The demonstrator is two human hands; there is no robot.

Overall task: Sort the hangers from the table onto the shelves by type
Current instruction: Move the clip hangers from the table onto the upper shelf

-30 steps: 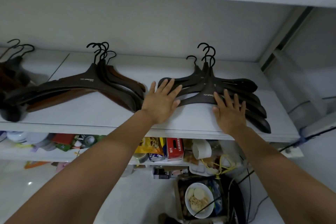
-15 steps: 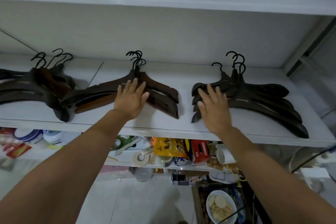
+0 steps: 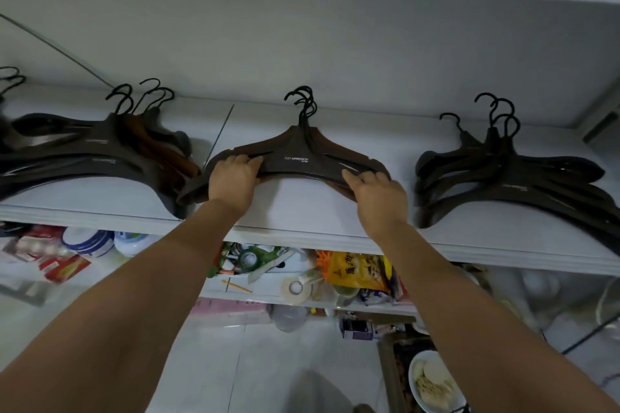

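Stretched up to the white shelf board [image 3: 302, 211] with both bare arms. Gripping the middle stack of dark brown wooden hangers [image 3: 295, 161] from either side, right now. Holding its left wing with the left hand [image 3: 231, 183], by fingers [image 3: 250, 161] curled over the upper edge. Holding its right wing with the right hand [image 3: 379, 198], likewise by curled fingers clamped on the wood. Lying flat on that shelf board, with black metal hooks toward the back wall and white lettering face-up on the top hanger. Left of the stack, and right up against its left tip: a sprawling pile of black and brown hangers [image 3: 100, 161], so close there that touching or not cannot be told. Right of the stack, across a strip of bare shelf: a pile of black hangers [image 3: 503, 178], hooks also toward the back wall. Below the stack, on a lower shelf: a roll of pale tape [image 3: 295, 288] and, just right of it, a yellow snack bag [image 3: 355, 271]. Below and left of the stack: blue-and-white bowls [image 3: 89, 241]. Far below and right of the stack: a white bowl [image 3: 432, 382] of pale food.
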